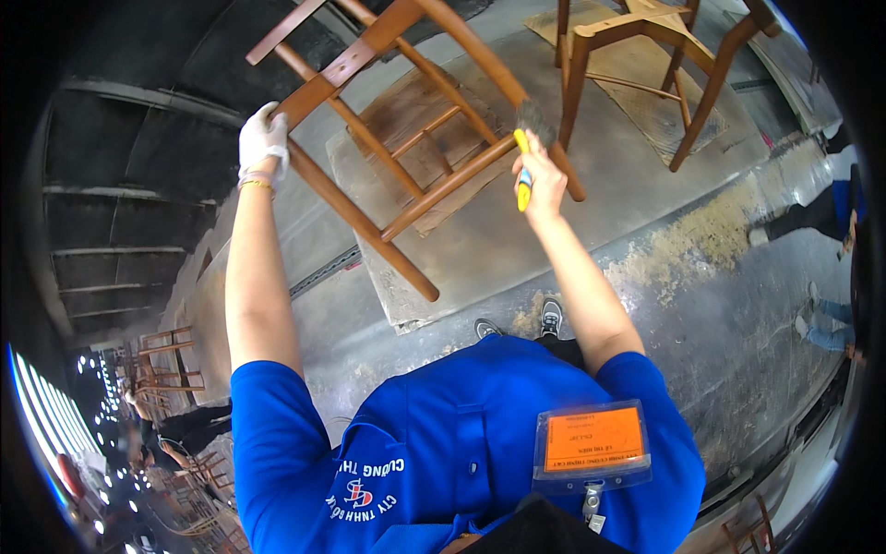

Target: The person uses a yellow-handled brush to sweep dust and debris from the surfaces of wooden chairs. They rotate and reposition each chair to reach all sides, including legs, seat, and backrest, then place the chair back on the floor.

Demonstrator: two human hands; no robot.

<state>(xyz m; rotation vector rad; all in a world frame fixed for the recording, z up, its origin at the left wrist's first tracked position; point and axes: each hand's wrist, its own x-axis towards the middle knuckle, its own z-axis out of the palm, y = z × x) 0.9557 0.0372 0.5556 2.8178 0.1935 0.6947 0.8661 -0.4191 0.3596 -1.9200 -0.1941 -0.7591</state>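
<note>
A brown wooden chair frame (pixel 448 196) is tilted up in front of me, its legs pointing toward me. My left hand (pixel 263 143), in a white glove, is closed on the frame's corner at the left. My bare right hand (pixel 542 180) grips a brush (pixel 523 143) with a yellow handle and dark bristles. Those bristles lie against the right leg of the frame, by the joint with the crossbar. Part of the brush handle is hidden by my fingers.
A second wooden chair frame (pixel 628 37) stands at the upper right on a stained board (pixel 664 120). Beneath my frame is a grey platform (pixel 388 295). People (pixel 821 314) stand at the far right; more chair frames (pixel 171 360) are at the left.
</note>
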